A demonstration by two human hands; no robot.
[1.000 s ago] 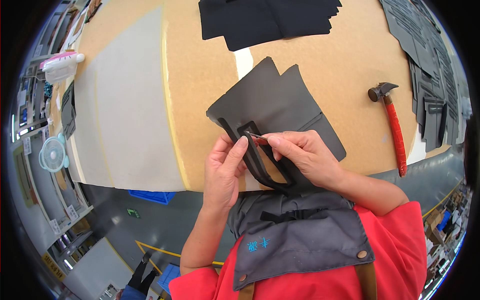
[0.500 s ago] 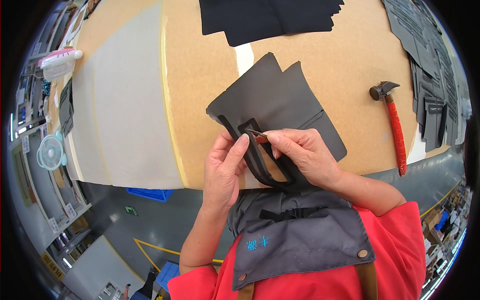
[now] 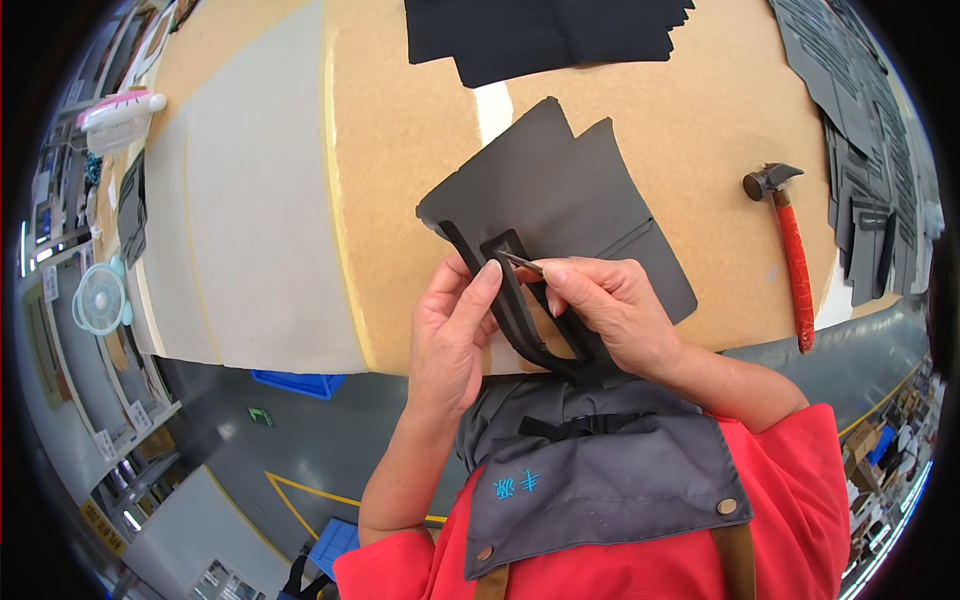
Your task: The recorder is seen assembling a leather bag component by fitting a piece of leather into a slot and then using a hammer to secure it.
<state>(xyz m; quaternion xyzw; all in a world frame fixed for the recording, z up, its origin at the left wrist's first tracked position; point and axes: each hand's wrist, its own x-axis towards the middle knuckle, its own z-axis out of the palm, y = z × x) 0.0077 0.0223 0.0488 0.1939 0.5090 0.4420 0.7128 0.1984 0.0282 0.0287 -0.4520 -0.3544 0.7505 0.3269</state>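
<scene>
A dark grey, leather-like panel (image 3: 570,180) with notched edges lies tilted on the table in front of me, its near end at the table's edge. Raised black strips (image 3: 500,290) frame a long opening in its near left part. My left hand (image 3: 452,315) pinches one of these strips between thumb and fingers. A thin, pointed metal tool (image 3: 522,263) is gripped in my right hand (image 3: 610,305), its tip at the upper corner of the opening, just beside my left thumb. Its exact kind is too small to make out. Curled fingers hide the tool's rear end.
A hammer (image 3: 785,250) with a red handle lies to the right. Stacked grey panels (image 3: 850,140) line the far right edge. Black pieces (image 3: 540,40) lie at the back. A grey sheet (image 3: 250,200) covers the left side. A small fan (image 3: 102,298) stands beyond the left edge.
The tool and panel have shifted very slightly to the right in the picture. Both hands keep the same grips, with the tool's tip still at the opening's corner.
</scene>
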